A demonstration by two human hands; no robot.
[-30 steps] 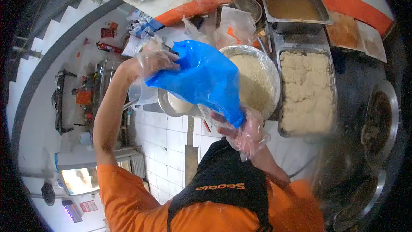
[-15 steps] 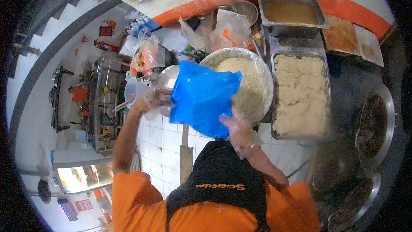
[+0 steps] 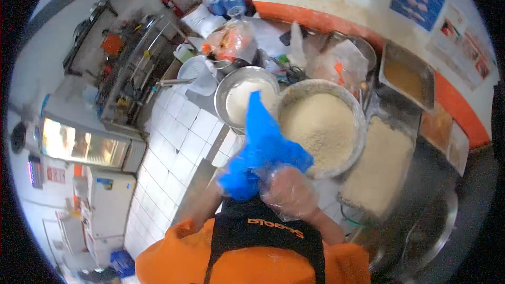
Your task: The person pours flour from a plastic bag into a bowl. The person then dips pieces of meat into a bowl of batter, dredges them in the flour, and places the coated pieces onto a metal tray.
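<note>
A blue plastic bag [image 3: 258,142] is bunched up in front of my chest, its narrow end pointing away from me. My right hand [image 3: 289,192], in a clear plastic glove, closes on the gathered lower part of the bag. At the bag's left edge is my left hand [image 3: 218,181], closed on it, partly covered by the plastic and blurred. Beyond the bag stands a large bowl of pale flour or crumbs [image 3: 323,126]. Beside it, a smaller metal bowl [image 3: 223,87] holds a whitish substance.
To the right lies a tray of pale, battered-looking pieces [image 3: 379,165], with a metal pan of brownish liquid [image 3: 407,79] farther back. Large dark round pans [image 3: 434,231] sit at lower right. A clear jug [image 3: 197,76] and filled plastic bags [image 3: 231,42] stand behind the bowls.
The blue bag was spread flat between my hands; now it is bunched and closer to my chest. Both hands have drawn in, and the view has turned.
</note>
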